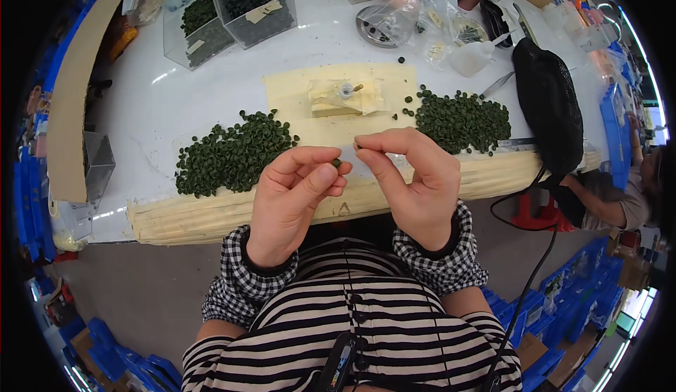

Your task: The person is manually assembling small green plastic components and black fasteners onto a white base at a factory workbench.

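My left hand (292, 191) is closed in a pinch on a small dark green round piece (336, 162), held above the table's front edge. Close by on its right, my right hand (419, 177) pinches thumb and forefinger together. Whatever sits at those fingertips is too small to name. A heap of similar green pieces (236, 154) lies left of my left hand, and a second green heap (462, 119) spreads beyond my right hand. Between the heaps, a small block wrapped in yellowish tape (345, 102) carries a clear knob and a short brass-coloured pin.
Clear bins (264, 26) with dark and green pieces stand at the back left. A round dish (384, 24), plastic bags and a white squeeze bottle (473, 57) crowd the back right. A black mesh-covered object (549, 103) with a cable sits right. Another person's arm (598, 205) shows beyond.
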Demonstrator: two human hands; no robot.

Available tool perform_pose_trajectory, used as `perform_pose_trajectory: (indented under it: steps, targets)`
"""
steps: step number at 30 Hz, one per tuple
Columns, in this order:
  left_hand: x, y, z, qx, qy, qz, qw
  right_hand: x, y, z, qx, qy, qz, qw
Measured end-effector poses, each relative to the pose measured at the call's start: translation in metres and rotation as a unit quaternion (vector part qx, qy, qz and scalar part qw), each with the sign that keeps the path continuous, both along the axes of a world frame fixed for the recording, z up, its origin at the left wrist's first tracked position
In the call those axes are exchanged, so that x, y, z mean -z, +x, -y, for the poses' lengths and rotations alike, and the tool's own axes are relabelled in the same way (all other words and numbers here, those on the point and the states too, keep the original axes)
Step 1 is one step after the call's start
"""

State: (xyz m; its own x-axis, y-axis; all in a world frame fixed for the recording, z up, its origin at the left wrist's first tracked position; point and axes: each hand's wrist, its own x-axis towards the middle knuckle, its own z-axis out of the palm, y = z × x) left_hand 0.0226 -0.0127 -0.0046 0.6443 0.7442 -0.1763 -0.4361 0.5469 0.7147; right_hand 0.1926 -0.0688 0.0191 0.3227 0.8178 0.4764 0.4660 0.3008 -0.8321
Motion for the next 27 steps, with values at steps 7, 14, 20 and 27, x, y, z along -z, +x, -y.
perform_pose_trajectory:
  steps: [7, 14, 20, 27]
  targets:
    - [0.003, 0.000, 0.003, -0.043, 0.031, -0.007, 0.999, 0.007, -0.003, -0.002, 0.017, 0.049, 0.029, 0.998]
    - [0.003, 0.004, 0.004, -0.036, 0.086, -0.009, 0.996, 0.015, -0.007, -0.006, 0.073, 0.120, 0.121, 0.983]
    - [0.001, 0.003, 0.001, -0.042, 0.079, 0.004, 0.996, 0.014, -0.003, -0.007, 0.042, 0.091, 0.100, 0.990]
    - [0.002, 0.007, 0.001, -0.069, 0.081, 0.000, 0.994, 0.006, -0.002, -0.004, -0.028, 0.012, -0.059, 0.998]
